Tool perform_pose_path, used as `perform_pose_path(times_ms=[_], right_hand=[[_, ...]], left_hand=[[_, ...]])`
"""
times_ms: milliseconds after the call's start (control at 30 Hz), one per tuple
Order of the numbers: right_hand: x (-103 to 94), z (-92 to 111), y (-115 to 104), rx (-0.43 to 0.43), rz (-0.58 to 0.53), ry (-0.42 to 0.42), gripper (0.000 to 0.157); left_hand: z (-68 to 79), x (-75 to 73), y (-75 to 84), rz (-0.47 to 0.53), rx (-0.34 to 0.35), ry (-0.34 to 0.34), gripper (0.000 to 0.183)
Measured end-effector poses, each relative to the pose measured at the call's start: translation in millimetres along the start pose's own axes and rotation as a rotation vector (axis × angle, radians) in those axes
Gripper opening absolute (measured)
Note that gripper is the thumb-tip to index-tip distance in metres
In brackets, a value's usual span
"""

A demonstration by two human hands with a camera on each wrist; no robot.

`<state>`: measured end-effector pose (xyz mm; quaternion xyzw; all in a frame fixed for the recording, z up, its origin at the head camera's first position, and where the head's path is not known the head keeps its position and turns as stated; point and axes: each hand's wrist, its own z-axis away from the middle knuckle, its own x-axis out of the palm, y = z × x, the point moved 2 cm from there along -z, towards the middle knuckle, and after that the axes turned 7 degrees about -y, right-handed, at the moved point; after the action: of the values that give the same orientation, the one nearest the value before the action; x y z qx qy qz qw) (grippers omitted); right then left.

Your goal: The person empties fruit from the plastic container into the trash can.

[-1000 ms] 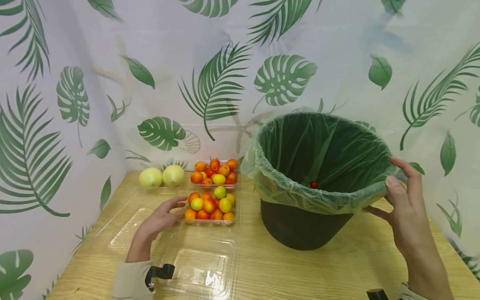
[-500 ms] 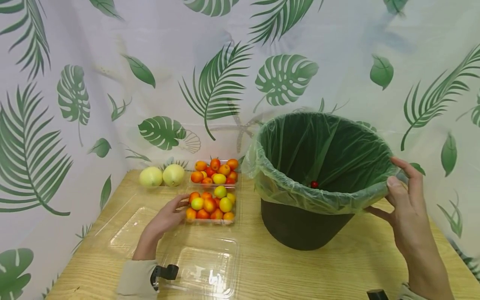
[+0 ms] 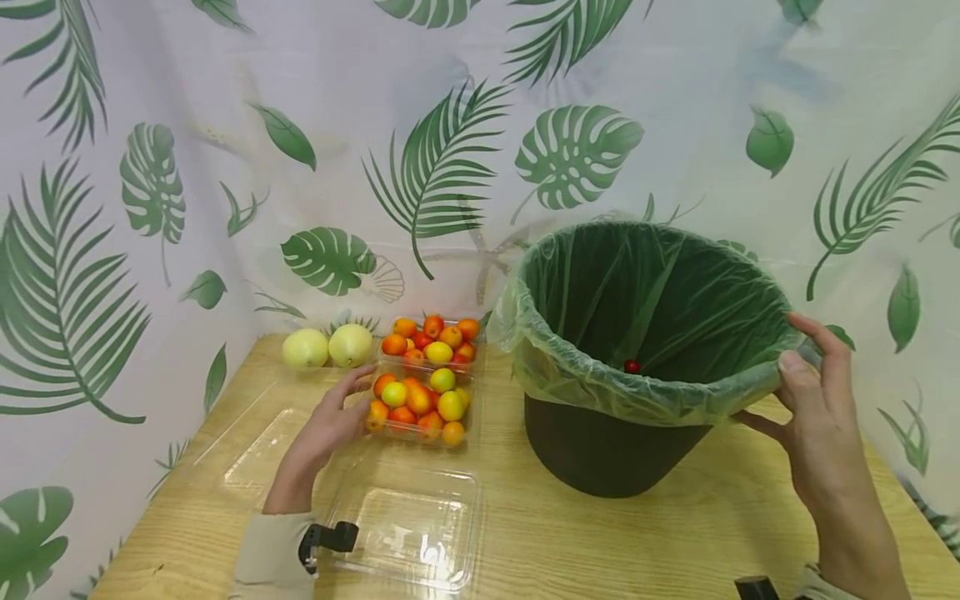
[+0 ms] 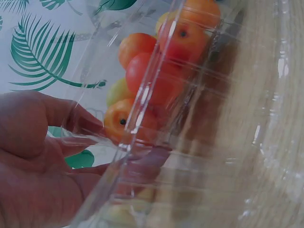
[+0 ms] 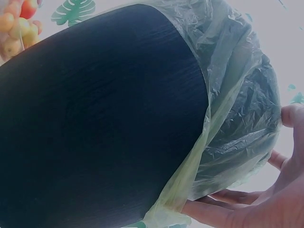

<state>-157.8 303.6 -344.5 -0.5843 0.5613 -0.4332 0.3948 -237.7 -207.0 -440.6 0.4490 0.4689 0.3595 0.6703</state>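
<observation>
My left hand (image 3: 337, 417) grips the left side of a clear plastic fruit box (image 3: 420, 429), thumb near the rim and fingers against its lower side. The box leans, its left side raised, and is filled with small round red, orange and yellow-green fruits (image 4: 154, 78). On the right, my right hand (image 3: 821, 417) pinches the rim of a black trash can (image 3: 615, 450), fingers spread along the edge. A thin green bag (image 5: 237, 118) lines the can and folds over its rim. The can tilts, its mouth toward me, with one small red fruit (image 3: 632, 367) visible inside.
A second clear box (image 3: 429, 342) of similar fruits stands behind the gripped one. Two pale yellow-green melons (image 3: 327, 347) sit at the back left. Clear plastic lids (image 3: 412, 525) lie at the front and left. Leaf-print cloth (image 3: 420, 167) encloses the table.
The left hand has moved slightly up and now tilts the near fruit box, its fruits shifting inside. The right hand and the trash can keep their position; the view shifts slightly.
</observation>
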Motion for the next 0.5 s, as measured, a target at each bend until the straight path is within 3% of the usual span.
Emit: perform_pose_path(times_ms=[200,500], right_hand=[[2.6,-2.2,-1.6,0.009,-0.002,0.002,0.051],[3.0,-2.5,-4.8,0.022,0.003,0.012,0.051]], left_hand=[[-0.3,-5.5,1.1,0.059,-0.016,-0.054,0.058],[-0.1,-11.4,-0.6,0.202,-0.022,-0.252,0.068]])
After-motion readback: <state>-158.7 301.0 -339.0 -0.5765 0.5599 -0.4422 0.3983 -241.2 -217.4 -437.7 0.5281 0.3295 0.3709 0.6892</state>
